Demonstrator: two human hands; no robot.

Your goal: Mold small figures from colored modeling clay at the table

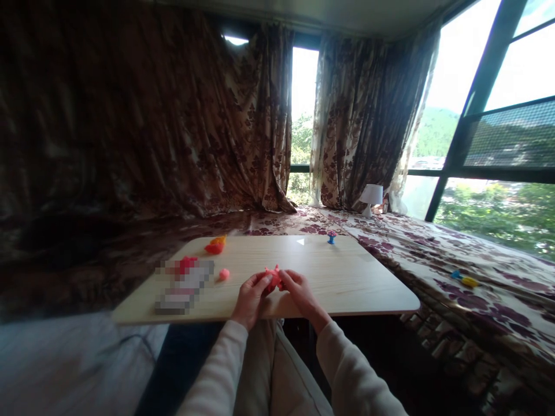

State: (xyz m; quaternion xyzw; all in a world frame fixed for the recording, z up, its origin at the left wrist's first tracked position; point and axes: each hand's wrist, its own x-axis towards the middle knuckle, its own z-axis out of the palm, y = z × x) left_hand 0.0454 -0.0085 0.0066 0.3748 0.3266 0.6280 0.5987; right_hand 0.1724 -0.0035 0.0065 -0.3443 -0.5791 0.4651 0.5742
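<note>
Over the front part of the table, both hands hold a small pinkish-red piece (272, 278) with little points sticking up; it looks like modelling clay. My left hand (251, 296) is closed on its left side, thumb against it. On the right side, the fingers of my right hand (298, 290) pinch the same piece. The fingers cover much of its lower part. A pink ball (224, 274) of similar colour lies on the table to the left of my left hand.
The pale wooden table (347, 289) also bears orange and red pieces (215, 245), a red item (187, 265), a pixelated box-like shape (184, 292) and a blue-and-pink toy (331, 237). Right of it lie a blue-and-yellow item (469, 281) and, farther back, a white lamp (372, 199).
</note>
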